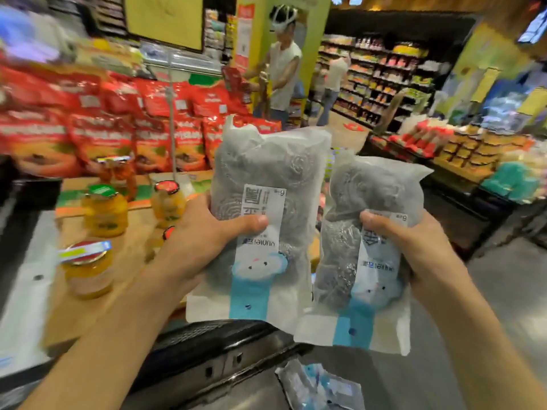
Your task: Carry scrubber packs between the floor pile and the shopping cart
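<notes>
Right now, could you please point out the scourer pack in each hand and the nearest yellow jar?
left scourer pack (266, 202), head view, on its white label.
right scourer pack (376, 184), head view, on the grey scourers in its upper half.
nearest yellow jar (88, 270), head view, on its glass body.

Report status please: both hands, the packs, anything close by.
Left hand grips left scourer pack, thumb on label. Right hand grips right scourer pack. Both packs upside down, held apart. Jars on board at left; more packs below.
</notes>
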`<move>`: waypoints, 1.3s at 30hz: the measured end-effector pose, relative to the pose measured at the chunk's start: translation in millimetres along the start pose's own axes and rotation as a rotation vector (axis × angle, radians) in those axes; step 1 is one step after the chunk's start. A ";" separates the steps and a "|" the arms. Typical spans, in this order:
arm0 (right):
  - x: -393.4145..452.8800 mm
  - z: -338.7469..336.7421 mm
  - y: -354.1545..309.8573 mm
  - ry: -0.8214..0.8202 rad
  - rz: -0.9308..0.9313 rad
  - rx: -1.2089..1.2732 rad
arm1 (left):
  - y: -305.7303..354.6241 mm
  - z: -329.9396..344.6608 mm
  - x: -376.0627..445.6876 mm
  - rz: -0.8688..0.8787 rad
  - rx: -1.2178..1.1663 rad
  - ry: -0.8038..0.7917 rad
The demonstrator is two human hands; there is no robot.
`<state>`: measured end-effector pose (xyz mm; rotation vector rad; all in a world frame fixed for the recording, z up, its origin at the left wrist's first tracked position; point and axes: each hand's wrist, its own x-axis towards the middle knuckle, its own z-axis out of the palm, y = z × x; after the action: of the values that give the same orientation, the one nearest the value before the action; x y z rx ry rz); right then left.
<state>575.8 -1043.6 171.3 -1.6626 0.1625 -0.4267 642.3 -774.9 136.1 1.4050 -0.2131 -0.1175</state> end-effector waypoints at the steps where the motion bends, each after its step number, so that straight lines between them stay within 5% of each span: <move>1: 7.1 19.5 2.4 -0.086 -0.001 0.017 | 1.3 -20.4 -13.7 0.013 0.017 0.088; 9: -21.6 198.9 2.2 -0.765 -0.004 0.181 | 25.0 -132.8 -185.3 0.070 0.111 0.772; 15: -92.2 319.9 -15.2 -1.118 -0.009 0.211 | 40.8 -180.6 -299.9 0.106 0.177 1.183; 29: -305.2 601.7 -73.1 -1.660 -0.102 0.233 | 58.1 -349.3 -498.9 0.185 0.072 1.732; 39: -392.5 767.0 -51.4 -1.908 -0.117 0.128 | 34.7 -435.1 -541.4 0.133 -0.097 1.971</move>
<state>490.3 -188.8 87.3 -1.3328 -1.3167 1.1105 207.4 -237.2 62.5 0.8664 1.2963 1.3041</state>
